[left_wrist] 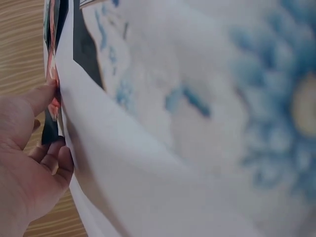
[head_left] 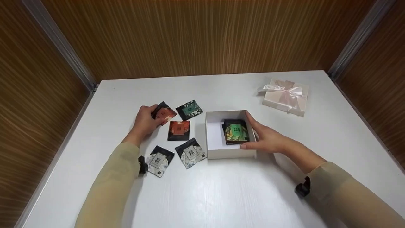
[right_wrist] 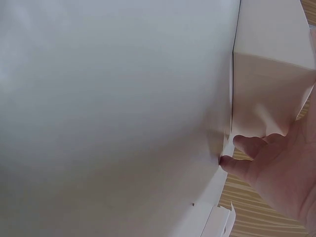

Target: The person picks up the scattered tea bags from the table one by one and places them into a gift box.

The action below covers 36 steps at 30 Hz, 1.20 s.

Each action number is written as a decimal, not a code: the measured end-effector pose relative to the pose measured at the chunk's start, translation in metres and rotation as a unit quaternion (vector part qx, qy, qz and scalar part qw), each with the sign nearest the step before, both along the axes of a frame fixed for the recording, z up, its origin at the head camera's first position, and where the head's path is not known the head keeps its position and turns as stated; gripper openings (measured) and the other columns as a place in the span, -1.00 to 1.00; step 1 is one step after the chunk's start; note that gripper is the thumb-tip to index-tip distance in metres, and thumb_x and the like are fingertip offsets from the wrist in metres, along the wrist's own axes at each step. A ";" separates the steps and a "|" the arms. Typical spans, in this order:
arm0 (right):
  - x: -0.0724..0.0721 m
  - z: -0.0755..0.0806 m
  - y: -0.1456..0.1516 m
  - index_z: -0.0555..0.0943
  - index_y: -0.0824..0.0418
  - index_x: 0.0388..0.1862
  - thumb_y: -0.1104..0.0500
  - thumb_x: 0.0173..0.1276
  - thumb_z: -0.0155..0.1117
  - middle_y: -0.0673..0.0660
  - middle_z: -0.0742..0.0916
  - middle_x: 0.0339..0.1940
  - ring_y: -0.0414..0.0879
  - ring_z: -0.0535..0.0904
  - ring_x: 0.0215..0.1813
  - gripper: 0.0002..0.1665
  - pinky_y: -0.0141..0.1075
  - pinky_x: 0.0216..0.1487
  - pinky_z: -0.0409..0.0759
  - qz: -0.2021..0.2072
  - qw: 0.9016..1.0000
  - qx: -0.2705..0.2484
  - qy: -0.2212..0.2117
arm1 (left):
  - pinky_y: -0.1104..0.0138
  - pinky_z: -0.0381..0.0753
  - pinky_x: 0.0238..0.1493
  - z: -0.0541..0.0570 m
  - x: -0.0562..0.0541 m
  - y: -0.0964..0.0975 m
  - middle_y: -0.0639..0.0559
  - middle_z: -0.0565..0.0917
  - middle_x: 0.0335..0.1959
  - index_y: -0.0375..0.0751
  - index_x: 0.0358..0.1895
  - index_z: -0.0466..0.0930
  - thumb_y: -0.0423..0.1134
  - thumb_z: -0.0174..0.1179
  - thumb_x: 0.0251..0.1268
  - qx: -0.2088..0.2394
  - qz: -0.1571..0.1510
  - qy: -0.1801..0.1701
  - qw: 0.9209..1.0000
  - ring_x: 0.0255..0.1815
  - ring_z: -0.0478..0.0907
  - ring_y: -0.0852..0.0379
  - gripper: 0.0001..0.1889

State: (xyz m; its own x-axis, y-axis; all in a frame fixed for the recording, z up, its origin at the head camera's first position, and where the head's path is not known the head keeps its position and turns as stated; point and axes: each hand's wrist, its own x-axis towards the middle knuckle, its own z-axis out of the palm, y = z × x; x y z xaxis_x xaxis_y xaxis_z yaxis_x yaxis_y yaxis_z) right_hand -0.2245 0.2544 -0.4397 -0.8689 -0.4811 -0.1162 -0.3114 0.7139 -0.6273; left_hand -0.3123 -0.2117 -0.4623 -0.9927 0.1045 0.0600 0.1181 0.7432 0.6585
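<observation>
My left hand [head_left: 145,122] pinches a black-and-orange packet [head_left: 164,113] by its left side, at the far left of a loose group of packets. The left wrist view shows the thumb on the packet's face and the fingertips under its edge. My right hand [head_left: 269,139] holds an open white box [head_left: 231,154] along its right wall, thumb by the front corner and fingers towards the back corner. Inside the box, on its right side, lies a stack of packets with a green-and-yellow packet [head_left: 236,130] on top. In the right wrist view, some fingertips touch the tabletop beside the box [right_wrist: 271,94].
Left of the box lie a green floral packet [head_left: 190,110], another orange packet [head_left: 179,129] and two grey-white packets, one [head_left: 190,152] close to the box and one [head_left: 159,161] near my left wrist. A pale lid with a pink ribbon bow [head_left: 286,95] rests at back right.
</observation>
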 end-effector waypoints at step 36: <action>0.001 -0.001 -0.001 -0.37 0.02 0.80 -0.38 0.29 0.51 0.27 0.01 0.77 0.33 0.13 0.66 0.54 0.20 0.61 0.16 -0.002 1.000 0.002 0.010 | 0.20 0.55 0.10 0.035 0.016 -0.002 -0.21 0.67 0.14 -0.16 0.29 0.74 -0.44 0.26 0.49 0.126 0.050 0.059 0.989 0.10 0.55 -0.04 -0.62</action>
State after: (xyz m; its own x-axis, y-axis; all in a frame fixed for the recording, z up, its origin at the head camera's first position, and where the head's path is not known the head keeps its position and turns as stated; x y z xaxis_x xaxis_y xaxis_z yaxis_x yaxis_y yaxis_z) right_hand -0.2239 0.2537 -0.4403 -0.8731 -0.4769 -0.1014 -0.3201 0.7176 -0.6185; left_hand -0.2966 -0.2140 -0.4269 -0.9817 -0.0262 0.1885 0.1404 0.5693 0.8101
